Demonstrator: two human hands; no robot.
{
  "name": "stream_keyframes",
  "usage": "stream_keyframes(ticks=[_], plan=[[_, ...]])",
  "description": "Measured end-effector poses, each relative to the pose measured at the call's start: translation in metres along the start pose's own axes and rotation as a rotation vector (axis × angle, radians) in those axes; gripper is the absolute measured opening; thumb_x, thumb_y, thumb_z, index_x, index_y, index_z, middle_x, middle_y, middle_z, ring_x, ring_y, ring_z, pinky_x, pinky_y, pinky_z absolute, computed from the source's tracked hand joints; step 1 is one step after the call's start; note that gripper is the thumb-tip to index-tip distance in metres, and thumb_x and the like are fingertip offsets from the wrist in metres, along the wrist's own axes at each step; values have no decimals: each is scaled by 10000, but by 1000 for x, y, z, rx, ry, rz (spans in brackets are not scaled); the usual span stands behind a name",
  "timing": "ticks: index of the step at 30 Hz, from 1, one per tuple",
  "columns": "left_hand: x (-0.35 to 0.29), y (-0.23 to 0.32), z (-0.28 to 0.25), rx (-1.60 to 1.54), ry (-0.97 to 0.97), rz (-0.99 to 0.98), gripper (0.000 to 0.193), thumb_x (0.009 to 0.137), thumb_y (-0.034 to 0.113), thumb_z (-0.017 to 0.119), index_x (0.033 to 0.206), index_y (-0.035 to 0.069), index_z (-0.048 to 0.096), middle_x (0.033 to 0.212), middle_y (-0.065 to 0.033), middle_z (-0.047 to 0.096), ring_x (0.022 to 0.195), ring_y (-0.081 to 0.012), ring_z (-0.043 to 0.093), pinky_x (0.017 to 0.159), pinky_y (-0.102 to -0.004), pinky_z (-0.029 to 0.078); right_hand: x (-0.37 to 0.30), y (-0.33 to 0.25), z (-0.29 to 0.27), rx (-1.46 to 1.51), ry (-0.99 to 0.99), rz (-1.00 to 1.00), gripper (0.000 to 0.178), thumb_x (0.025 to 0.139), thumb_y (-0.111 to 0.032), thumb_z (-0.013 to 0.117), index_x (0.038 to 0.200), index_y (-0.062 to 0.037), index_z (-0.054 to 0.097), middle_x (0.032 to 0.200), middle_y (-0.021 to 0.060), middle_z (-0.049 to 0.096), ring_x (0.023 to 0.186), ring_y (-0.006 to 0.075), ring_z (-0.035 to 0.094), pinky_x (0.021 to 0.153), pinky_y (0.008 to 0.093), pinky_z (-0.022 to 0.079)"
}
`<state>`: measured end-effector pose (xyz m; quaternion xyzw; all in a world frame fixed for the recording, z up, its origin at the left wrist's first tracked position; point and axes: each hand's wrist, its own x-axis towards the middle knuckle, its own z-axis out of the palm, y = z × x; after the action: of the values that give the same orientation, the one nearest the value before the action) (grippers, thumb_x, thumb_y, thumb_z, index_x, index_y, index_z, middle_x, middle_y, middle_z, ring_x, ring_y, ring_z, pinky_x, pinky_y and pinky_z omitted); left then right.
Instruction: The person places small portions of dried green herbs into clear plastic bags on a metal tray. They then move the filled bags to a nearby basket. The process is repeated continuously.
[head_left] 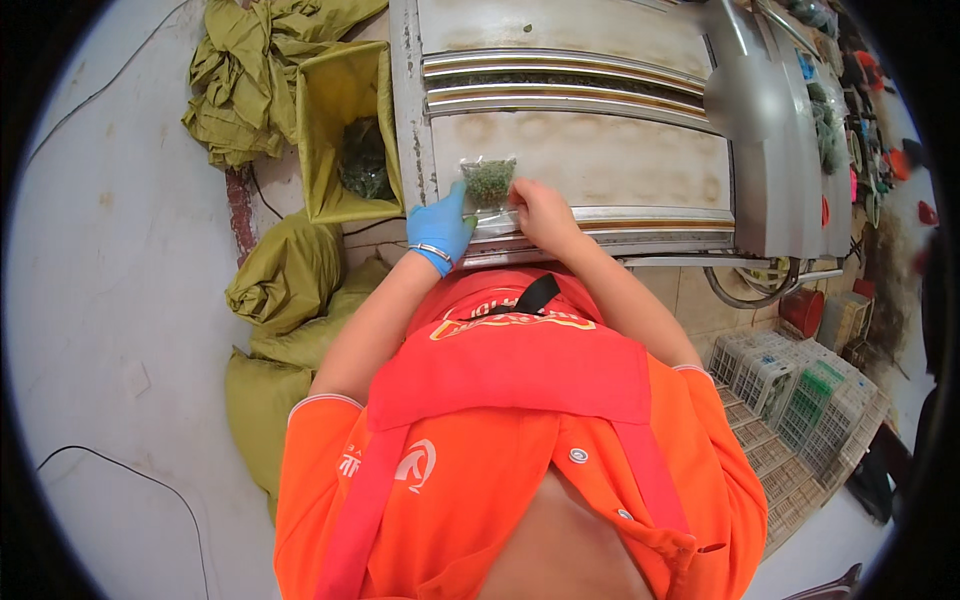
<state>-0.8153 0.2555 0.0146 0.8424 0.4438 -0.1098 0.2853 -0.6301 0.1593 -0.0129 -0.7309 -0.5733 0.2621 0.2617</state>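
A small clear plastic bag (489,185) filled with green, grainy bits lies on the pale metal bed of a machine, its clear end toward me over the near metal bar. My left hand (442,225), in a blue glove with a bracelet at the wrist, pinches the bag's near left edge. Its thumb points up along the bag's side. On the right side, my bare right hand (543,214) has its fingers curled at the bag's edge. The tips of those fingers are partly hidden.
Long metal bars (660,220) run across the machine bed (620,160). To its left stands an open yellow-green sack (312,140) with dark plastic bags inside, beside more sacks (285,270). White plastic crates (800,390) stand at the right. A dark cable (130,460) crosses the floor.
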Motion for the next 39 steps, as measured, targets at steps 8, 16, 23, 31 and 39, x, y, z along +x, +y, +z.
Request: stream_keyframes(ticks=[8,16,23,31,39], plan=[[8,-6,-12,278,398,522,885,733,298,811,1524,326,415,1607,-124,318,1439,-321,345,1179,-576,235,-67,-11,-40,-373,-211,-220,126,807,-88,632,927,-68,666,940,106,650,940,318,651,795,435,531],[27,-19,-27,324,183,641,734,799,378,753,1476,359,473,1509,-63,493,1371,-301,475,1191,-627,170,-67,1,-47,-216,-126,-187,129,785,-113,691,905,-89,650,892,90,645,885,319,629,744,446,514],[33,-24,-14,260,248,681,639,800,355,754,1406,328,553,1465,-57,535,1339,-307,497,1181,-628,185,-25,-16,-46,-195,39,-302,198,759,-138,730,944,-120,660,955,66,601,953,285,581,771,424,470],[21,-18,-5,223,259,646,576,808,315,748,1364,313,597,1456,-57,542,1336,-318,493,1188,-606,201,-33,-1,-17,-151,-105,-353,247,740,-169,743,970,-116,669,977,77,592,945,287,581,783,416,483],[6,38,-9,-412,339,430,662,817,266,795,1427,160,559,1358,-146,599,1232,-339,573,1091,-508,406,20,24,-128,-369,556,-137,463,781,-44,773,1223,-140,677,1053,124,534,927,287,562,795,401,495]])
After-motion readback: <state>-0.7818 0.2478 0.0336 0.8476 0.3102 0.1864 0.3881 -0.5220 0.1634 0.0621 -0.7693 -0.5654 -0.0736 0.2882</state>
